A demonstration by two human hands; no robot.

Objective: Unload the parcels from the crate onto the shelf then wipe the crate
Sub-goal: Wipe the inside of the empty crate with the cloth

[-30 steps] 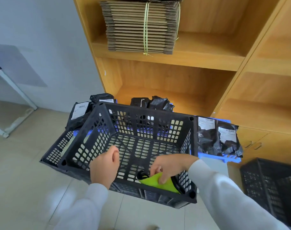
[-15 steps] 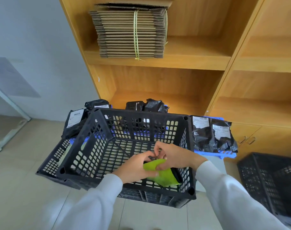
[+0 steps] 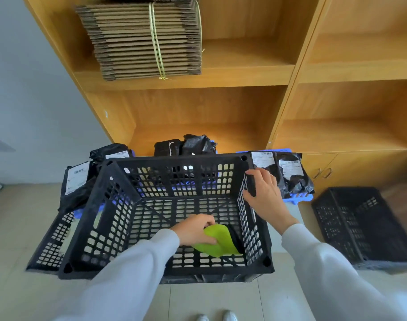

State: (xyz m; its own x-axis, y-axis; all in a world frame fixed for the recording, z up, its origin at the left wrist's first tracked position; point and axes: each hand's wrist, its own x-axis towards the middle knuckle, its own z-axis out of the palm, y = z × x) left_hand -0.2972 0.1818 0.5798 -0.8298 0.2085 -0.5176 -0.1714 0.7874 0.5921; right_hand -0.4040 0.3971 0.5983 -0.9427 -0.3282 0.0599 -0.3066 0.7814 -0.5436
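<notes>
Long pale grey sleeves [image 3: 133, 269] on both arms; white shoes [image 3: 217, 317].

Matt black plastic lattice crate [image 3: 133, 205], soft green cloth [image 3: 217, 242], glossy black plastic parcels [image 3: 292, 174], smooth wooden shelf [image 3: 197, 77], corrugated cardboard stack [image 3: 128, 38]

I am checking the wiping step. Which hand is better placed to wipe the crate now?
Left. The left hand already holds the green cloth on the crate floor, while the right hand grips the right wall and can steady it.
</notes>
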